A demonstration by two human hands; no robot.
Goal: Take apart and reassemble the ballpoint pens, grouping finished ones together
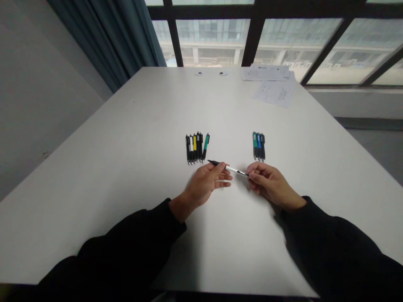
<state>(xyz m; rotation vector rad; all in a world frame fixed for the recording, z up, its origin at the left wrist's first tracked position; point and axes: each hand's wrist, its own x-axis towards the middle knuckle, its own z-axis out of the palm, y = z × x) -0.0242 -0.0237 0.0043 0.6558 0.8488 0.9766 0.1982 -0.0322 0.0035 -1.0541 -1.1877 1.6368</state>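
Note:
A black and white pen (233, 169) is held between both hands above the table, its dark tip pointing left. My left hand (209, 181) pinches it near the dark end, with the other fingers spread. At the other end, the thumb and fingers of my right hand (267, 183) close on the pen. Just beyond my left hand lies a row of several pens, among them a yellow one (194, 148) and a green one (205, 147) that leans slightly. Beyond my right hand is a smaller group with a green pen (255, 146), a blue pen (259, 147) and a black one (262, 147).
The white table (126, 167) reaches toward the window. Printed papers (273, 91) lie at its far right, and two round grommets (223, 74) sit near the far edge. A blue-grey curtain (110, 37) hangs beyond the table at the left.

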